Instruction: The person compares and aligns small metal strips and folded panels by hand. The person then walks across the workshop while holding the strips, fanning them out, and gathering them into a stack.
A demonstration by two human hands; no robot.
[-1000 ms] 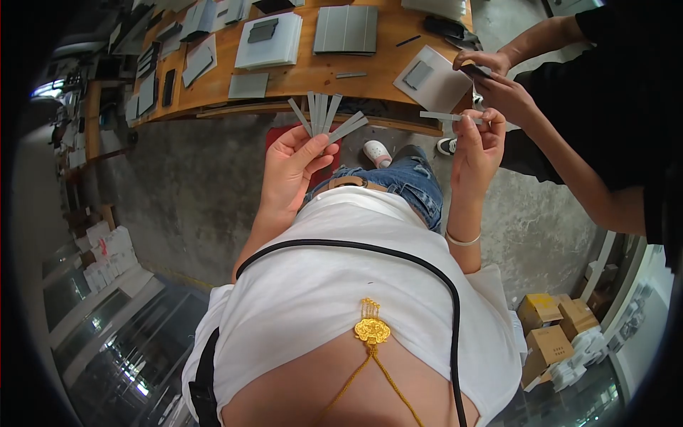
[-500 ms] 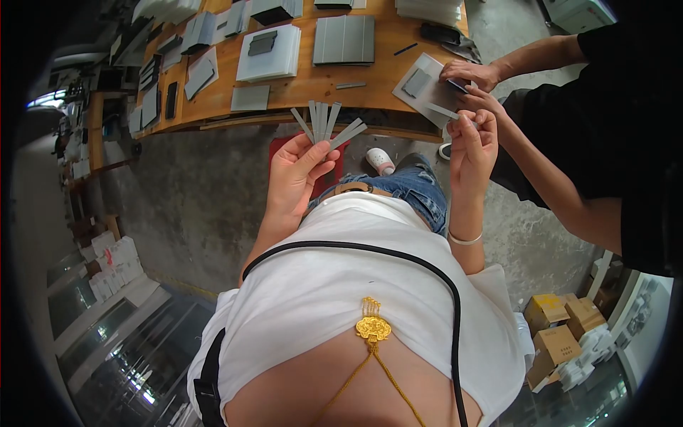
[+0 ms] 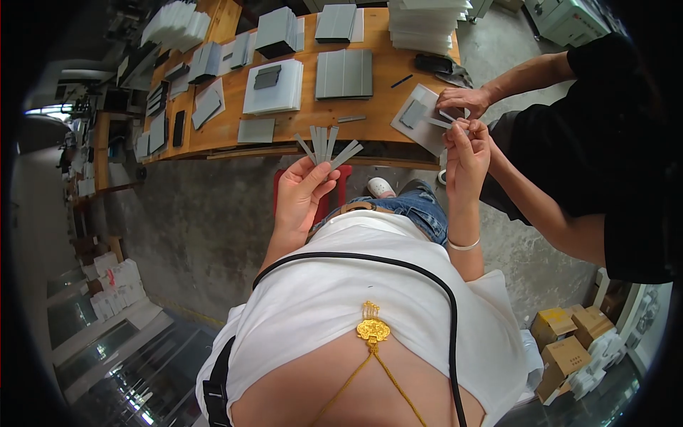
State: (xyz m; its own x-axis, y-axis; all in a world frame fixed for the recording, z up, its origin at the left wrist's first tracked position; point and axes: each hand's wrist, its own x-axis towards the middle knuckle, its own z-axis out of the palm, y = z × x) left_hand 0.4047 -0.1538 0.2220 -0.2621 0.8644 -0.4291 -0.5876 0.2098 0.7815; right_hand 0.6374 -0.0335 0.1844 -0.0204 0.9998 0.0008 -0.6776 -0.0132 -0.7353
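A fan of several thin grey strips (image 3: 326, 142) stands up from my left hand (image 3: 304, 188), whose thumb and fingers are closed on their lower ends. My right hand (image 3: 466, 156) is raised at the right, pinching one grey strip (image 3: 437, 122) that points left over a white sheet on the table edge. Close behind it are a co-worker's hands; the upper one (image 3: 462, 101) rests near the sheet, while the lower one is partly hidden by my fingers. A pale strip (image 3: 446, 114) shows by the co-worker's fingers.
The wooden table (image 3: 206, 135) bears a stack of white sheets (image 3: 274, 96) with a grey piece on top, a stack of grey panels (image 3: 343, 75) and a small grey panel (image 3: 256, 131). A red stool (image 3: 341, 186) stands below the table edge. Cardboard boxes (image 3: 562, 363) lie at lower right.
The view has shifted, so the table sits lower in the picture. My right hand has come nearer the co-worker's fingers, which now overlap it more. My left hand keeps its fan of strips.
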